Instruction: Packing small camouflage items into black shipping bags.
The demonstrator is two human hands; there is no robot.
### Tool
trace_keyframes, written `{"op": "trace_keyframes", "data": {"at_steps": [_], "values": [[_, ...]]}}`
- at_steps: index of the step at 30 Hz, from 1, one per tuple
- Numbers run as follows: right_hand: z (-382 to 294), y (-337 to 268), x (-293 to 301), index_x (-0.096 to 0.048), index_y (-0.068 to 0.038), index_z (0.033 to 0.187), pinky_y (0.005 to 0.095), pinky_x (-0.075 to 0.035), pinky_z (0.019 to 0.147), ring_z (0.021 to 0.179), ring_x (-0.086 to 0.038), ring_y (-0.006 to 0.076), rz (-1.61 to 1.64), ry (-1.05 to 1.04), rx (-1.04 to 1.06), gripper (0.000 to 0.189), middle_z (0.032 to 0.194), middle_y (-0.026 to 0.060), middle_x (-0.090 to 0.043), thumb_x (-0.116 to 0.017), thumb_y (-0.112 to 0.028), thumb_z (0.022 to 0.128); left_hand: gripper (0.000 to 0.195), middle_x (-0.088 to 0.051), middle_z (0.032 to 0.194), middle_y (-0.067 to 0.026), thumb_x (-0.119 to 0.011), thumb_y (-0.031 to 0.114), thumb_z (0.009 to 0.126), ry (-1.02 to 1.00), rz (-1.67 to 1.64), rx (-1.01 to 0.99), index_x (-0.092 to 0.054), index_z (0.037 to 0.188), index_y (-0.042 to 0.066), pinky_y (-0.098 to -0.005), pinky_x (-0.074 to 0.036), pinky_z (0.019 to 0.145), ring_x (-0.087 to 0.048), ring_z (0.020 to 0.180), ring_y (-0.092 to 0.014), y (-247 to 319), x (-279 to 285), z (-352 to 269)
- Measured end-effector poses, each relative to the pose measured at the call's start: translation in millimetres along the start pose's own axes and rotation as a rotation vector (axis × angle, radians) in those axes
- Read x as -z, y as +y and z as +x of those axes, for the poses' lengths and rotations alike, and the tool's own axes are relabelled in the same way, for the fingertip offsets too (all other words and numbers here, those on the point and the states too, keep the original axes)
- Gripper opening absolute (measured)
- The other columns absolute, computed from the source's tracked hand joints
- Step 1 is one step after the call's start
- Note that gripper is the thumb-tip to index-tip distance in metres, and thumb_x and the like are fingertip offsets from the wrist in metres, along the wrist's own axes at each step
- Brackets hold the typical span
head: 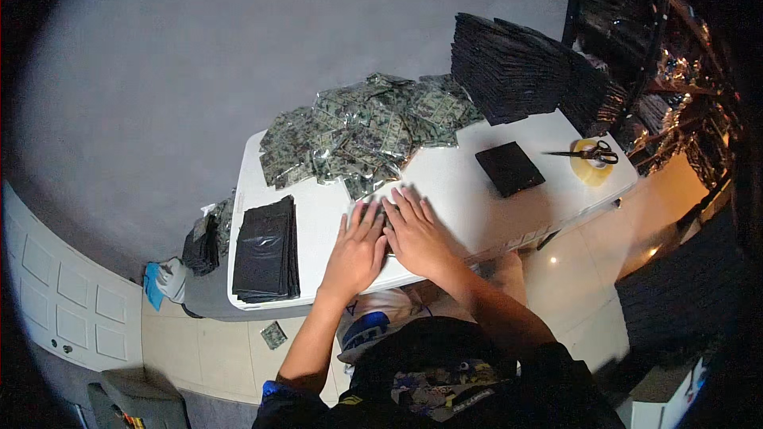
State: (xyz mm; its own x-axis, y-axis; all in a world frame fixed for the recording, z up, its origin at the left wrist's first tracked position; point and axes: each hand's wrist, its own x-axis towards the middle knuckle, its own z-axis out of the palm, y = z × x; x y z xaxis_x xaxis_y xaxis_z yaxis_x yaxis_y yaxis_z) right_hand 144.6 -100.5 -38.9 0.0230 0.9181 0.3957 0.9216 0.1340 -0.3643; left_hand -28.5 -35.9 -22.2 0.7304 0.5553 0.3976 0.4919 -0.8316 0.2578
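Both my hands lie palm down, side by side, near the front edge of the white table [444, 190]. My left hand [356, 244] has its fingers spread and pointing away from me. My right hand [414, 232] is flat too, its thumb side close to the left thumb. Between and under them shows a sliver of a dark patterned item, mostly hidden. Just beyond my fingertips is a heap of camouflage-patterned packets in clear plastic [369, 131]. Left of my hands sits a stack of black plastic bags [265, 250].
A folded black packet [510, 169] lies to the right. Black-handled scissors [596, 154] rest across a roll of clear tape [587, 174]. A tall pile of black packets [506, 68] stands at the back right. One camouflage packet [274, 335] lies on the tiled floor.
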Motion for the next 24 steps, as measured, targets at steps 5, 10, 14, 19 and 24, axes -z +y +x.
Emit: {"op": "trace_keyframes", "data": {"at_steps": [5, 10, 14, 19, 24], "values": [[-5.4, 2.2, -24.8, -0.041, 0.008, 0.157, 0.0588, -0.025, 0.127, 0.157, -0.032, 0.0428, -0.071, -0.021, 0.036, 0.061, 0.165, 0.0277, -0.039, -0.050, -0.025, 0.106, 0.062, -0.039, 0.169, -0.0201, -0.047, 0.025, 0.102, -0.164, 0.076, -0.038, -0.046, 0.157, -0.004, -0.0627, -0.016, 0.130, -0.027, 0.161, -0.039, -10.4, -12.5, 0.2], [-15.7, 2.2, -32.3, -0.037, 0.008, 0.160, 0.0543, -0.023, 0.129, 0.159, -0.030, 0.0383, -0.122, -0.032, 0.008, 0.064, 0.168, 0.0257, -0.036, -0.047, -0.028, 0.108, 0.069, -0.037, 0.170, -0.0169, -0.046, 0.027, 0.099, -0.162, 0.090, 0.004, -0.040, 0.162, -0.001, -0.0685, -0.012, 0.128, -0.028, 0.160, -0.038, -13.3, -26.6, -7.5], [-11.4, 3.7, -28.8, -0.041, 0.008, 0.158, 0.0531, -0.024, 0.129, 0.159, -0.031, 0.0376, -0.157, -0.059, 0.025, 0.064, 0.169, 0.0254, -0.036, -0.046, -0.032, 0.109, 0.069, -0.038, 0.170, -0.0142, -0.048, 0.028, 0.098, -0.167, 0.086, 0.029, -0.041, 0.162, 0.002, -0.0709, -0.011, 0.127, -0.029, 0.160, -0.037, -17.3, -26.5, -7.2], [-10.8, 11.7, -36.0, -0.043, 0.007, 0.157, 0.0530, -0.024, 0.129, 0.158, -0.032, 0.0376, -0.140, -0.040, 0.036, 0.062, 0.168, 0.0251, -0.038, -0.046, -0.032, 0.109, 0.070, -0.037, 0.172, -0.0129, -0.049, 0.031, 0.099, -0.178, 0.096, 0.059, -0.040, 0.162, 0.004, -0.0706, -0.012, 0.127, -0.029, 0.161, -0.036, -18.2, -27.1, -3.7], [-12.0, 8.9, -31.6, -0.042, 0.006, 0.158, 0.0536, -0.023, 0.129, 0.159, -0.030, 0.0374, -0.137, -0.060, 0.040, 0.062, 0.168, 0.0248, -0.037, -0.046, -0.032, 0.109, 0.070, -0.036, 0.172, -0.0122, -0.048, 0.032, 0.099, -0.166, 0.103, 0.100, -0.039, 0.163, 0.004, -0.0707, -0.013, 0.127, -0.028, 0.161, -0.037, -18.7, -31.5, -6.3]]}}
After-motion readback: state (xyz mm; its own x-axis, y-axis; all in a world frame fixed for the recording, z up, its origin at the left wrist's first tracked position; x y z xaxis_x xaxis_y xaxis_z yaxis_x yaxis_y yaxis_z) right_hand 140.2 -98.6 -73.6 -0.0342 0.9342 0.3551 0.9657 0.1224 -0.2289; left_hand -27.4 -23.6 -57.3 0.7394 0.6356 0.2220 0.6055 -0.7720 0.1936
